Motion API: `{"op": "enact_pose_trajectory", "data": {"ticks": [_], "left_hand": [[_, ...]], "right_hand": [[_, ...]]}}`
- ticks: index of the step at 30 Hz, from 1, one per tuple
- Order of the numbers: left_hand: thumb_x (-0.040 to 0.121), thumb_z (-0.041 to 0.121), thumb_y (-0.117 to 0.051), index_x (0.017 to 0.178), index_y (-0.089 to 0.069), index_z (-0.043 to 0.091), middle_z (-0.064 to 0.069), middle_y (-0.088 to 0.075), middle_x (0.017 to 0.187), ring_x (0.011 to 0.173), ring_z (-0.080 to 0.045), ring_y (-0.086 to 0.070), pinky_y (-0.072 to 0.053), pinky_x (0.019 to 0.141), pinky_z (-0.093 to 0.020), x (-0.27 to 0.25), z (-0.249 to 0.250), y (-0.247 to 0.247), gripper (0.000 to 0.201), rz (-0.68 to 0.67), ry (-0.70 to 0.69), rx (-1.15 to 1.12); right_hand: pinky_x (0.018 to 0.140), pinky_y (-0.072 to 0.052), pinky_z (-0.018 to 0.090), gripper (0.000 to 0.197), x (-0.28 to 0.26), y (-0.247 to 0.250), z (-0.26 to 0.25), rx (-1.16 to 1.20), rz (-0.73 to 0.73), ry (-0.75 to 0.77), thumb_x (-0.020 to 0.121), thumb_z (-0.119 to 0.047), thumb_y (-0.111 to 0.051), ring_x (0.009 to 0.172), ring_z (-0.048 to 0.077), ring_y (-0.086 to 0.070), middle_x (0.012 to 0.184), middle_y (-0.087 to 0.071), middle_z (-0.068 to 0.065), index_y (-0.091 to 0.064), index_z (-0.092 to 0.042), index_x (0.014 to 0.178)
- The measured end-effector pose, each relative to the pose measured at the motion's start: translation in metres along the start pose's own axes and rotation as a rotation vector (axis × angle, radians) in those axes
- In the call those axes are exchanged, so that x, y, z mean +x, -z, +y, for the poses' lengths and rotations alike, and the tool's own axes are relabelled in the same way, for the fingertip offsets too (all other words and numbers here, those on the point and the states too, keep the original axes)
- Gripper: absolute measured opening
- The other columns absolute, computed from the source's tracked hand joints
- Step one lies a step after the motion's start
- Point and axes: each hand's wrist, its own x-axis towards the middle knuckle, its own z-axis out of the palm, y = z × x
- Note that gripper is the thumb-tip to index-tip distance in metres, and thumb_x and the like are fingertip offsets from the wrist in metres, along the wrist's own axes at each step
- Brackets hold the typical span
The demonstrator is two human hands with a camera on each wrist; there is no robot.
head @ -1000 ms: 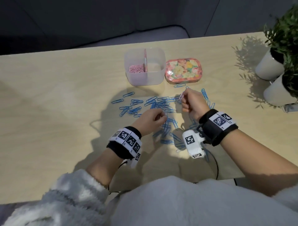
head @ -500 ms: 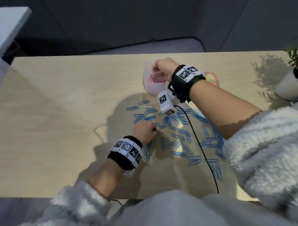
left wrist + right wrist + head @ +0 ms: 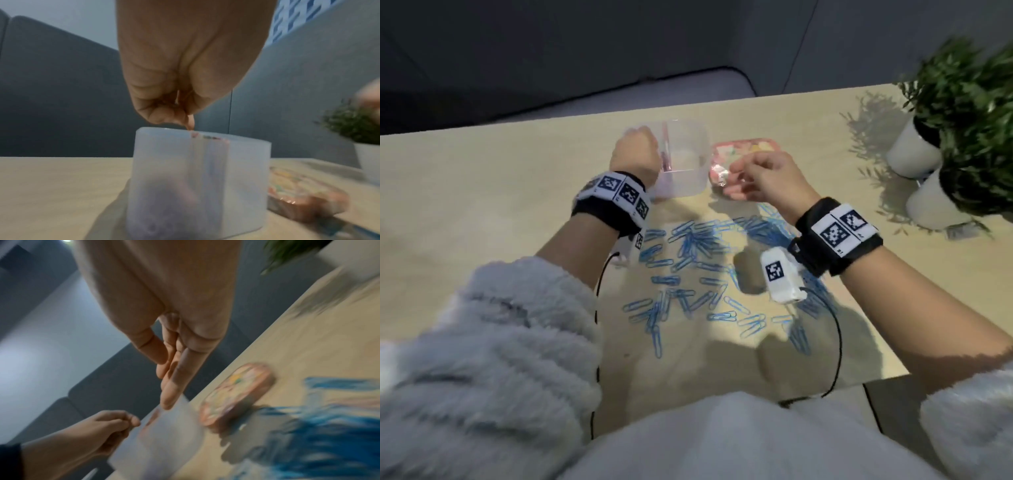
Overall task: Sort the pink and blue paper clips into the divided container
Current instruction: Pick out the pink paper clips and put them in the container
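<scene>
A translucent divided container stands at the table's far middle. My left hand hovers over its left compartment with fingers curled in a pinch. In the left wrist view a thin pinkish clip sticks down from that pinch, just above the container's rim. A blurred pink mass shows through the wall below. My right hand hangs right of the container over the floral lid, fingers straight and empty. Several blue paper clips lie scattered on the table in front of the container.
A floral tin lid lies right of the container. Two white pots with green plants stand at the far right. Cables trail from the wrist cameras across the near table edge.
My left hand rose from the blue clips on the table to above the container's left compartment. My right hand drew back from the container toward the right and now hangs open.
</scene>
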Motion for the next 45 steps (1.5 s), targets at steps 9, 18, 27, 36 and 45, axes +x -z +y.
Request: {"op": "enact_pose_trajectory", "data": {"ticks": [9, 18, 27, 36, 45], "left_hand": [[0.083, -0.002, -0.040, 0.107, -0.059, 0.000, -0.022, -0.058, 0.118, 0.111, -0.038, -0.049, -0.035, 0.095, -0.038, -0.022, 0.015, -0.028, 0.031, 0.179, -0.282, 0.112], [0.077, 0.023, -0.041, 0.087, -0.069, 0.015, -0.010, -0.067, 0.084, 0.080, -0.034, -0.062, -0.050, 0.067, -0.038, -0.144, 0.066, -0.129, 0.031, -0.338, -0.815, 0.224], [0.095, 0.025, -0.042, 0.111, -0.056, 0.013, -0.011, -0.054, 0.114, 0.106, -0.032, -0.047, -0.038, 0.084, -0.042, -0.158, 0.073, -0.145, 0.025, -0.337, -0.780, 0.449], [0.090, 0.025, -0.048, 0.102, -0.061, 0.013, -0.010, -0.059, 0.106, 0.100, -0.031, -0.051, -0.039, 0.081, -0.041, -0.176, 0.108, -0.162, 0.022, -0.398, -0.778, 0.299], [0.090, 0.025, -0.050, 0.096, -0.063, 0.007, -0.014, -0.060, 0.096, 0.089, -0.033, -0.055, -0.042, 0.075, -0.041, -0.168, 0.091, -0.156, 0.023, -0.396, -0.771, 0.225]], "right_hand": [[0.047, -0.048, 0.013, 0.031, -0.067, 0.140, 0.104, -0.507, 0.294, -0.075, 0.085, 0.008, -0.049, 0.039, -0.005, -0.054, 0.065, -0.059, 0.007, -0.056, -0.014, 0.064], [0.073, -0.043, 0.031, 0.012, -0.101, 0.121, 0.149, -1.085, -0.074, 0.025, 0.076, -0.017, -0.066, 0.077, 0.020, -0.052, 0.083, -0.056, -0.003, -0.056, -0.023, 0.078], [0.058, -0.041, 0.017, 0.033, -0.094, 0.161, 0.152, -0.564, 0.044, -0.022, 0.081, -0.002, -0.064, 0.049, -0.002, -0.046, 0.063, -0.052, -0.005, -0.053, -0.026, 0.062], [0.052, -0.043, 0.012, 0.027, -0.090, 0.187, 0.145, -0.526, 0.135, -0.109, 0.077, -0.004, -0.071, 0.040, -0.005, -0.049, 0.060, -0.057, 0.001, -0.061, -0.022, 0.059], [0.077, -0.043, 0.029, 0.013, -0.062, 0.166, 0.137, -0.679, 0.276, -0.092, 0.086, -0.010, -0.049, 0.080, 0.022, -0.060, 0.088, -0.066, 0.013, -0.059, -0.007, 0.080]]}}
